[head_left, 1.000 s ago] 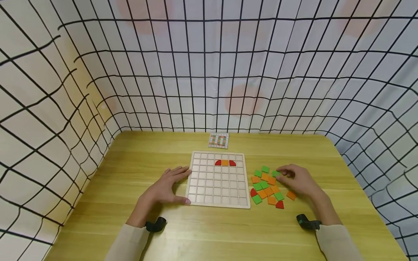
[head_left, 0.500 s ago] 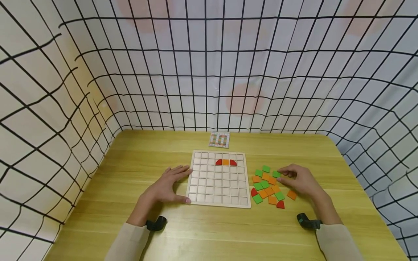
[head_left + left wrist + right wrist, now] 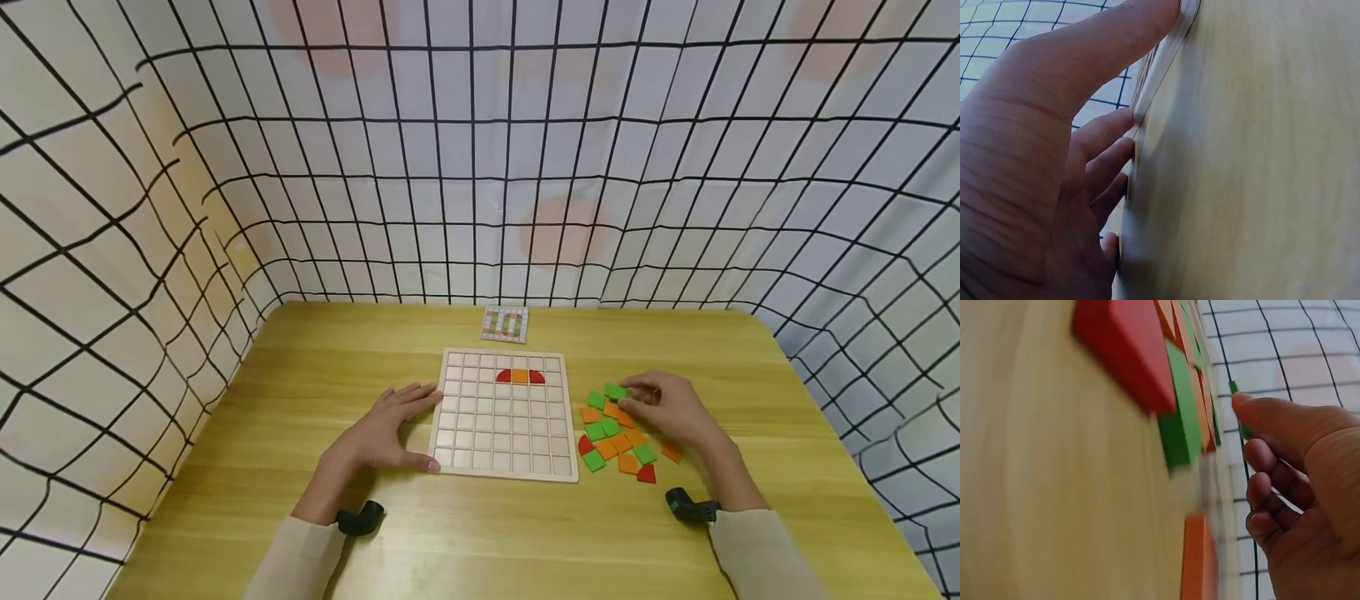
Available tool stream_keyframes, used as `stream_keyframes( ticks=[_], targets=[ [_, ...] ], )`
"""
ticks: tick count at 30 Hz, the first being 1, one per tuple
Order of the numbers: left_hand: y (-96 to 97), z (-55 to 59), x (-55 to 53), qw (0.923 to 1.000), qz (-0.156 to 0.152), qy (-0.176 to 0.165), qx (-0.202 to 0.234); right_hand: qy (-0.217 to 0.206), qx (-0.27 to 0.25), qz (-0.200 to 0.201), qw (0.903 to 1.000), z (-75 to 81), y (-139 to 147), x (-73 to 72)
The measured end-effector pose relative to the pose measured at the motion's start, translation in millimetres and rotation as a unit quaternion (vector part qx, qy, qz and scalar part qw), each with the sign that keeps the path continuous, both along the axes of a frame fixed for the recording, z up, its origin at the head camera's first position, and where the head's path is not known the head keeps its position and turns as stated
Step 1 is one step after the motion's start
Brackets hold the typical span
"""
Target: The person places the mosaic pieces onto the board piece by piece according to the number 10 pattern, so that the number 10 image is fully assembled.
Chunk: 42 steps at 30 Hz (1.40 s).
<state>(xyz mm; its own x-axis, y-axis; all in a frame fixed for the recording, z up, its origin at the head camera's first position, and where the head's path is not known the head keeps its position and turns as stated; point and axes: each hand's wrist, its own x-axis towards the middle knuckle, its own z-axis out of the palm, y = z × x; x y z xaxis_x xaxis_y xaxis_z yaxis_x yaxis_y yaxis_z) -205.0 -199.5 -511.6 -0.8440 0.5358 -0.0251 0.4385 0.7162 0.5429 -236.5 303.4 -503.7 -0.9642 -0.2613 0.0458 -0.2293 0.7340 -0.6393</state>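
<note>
the left hand [image 3: 386,429], fingers extended, touches the grid board's [image 3: 501,442] edge; the right hand [image 3: 663,408] pinches a green tile [image 3: 615,392] by the loose tiles [image 3: 606,448], right of the board. it looks light, stiff; edges suit gripping.

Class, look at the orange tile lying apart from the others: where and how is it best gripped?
Probably by two opposite side edges, coming from above on the near side: the orange tile lies flat, bare table separates it from the other tiles, and the right hand is beyond it.
</note>
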Motion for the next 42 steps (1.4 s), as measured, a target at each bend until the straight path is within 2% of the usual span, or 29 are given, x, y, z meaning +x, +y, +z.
stream_keyframes(
  ticks=[4, 8, 23, 30, 42],
  targets=[
    [0.2, -0.6, 1.3, 1.0000, 0.003, 0.001, -0.003, -0.003, -0.013, 0.009, 0.9999, 5.9, -19.2, -1.3],
    [0.1, -1.9, 0.6, 1.0000, 0.005, 0.001, -0.008, 0.013, -0.020, 0.025, 0.9994, 8.2, -37.2, -5.1],
    [-0.5, 0.0, 0.9, 1.0000, 0.002, 0.007, -0.002, 0.025, -0.054, 0.053, 0.9968, 2.8, -95.7, -15.8],
    [-0.5, -0.8, 0.6, 1.0000, 0.000, 0.009, -0.003, 0.025, -0.073, 0.079, 0.9939, 0.2, -110.0, -16.7],
    [0.5, -0.6, 1.0, 1.0000, 0.001, 0.005, -0.005, 0.011, -0.053, 0.069, 0.9962, -11.3, -119.2, -21.9]
  ],
)
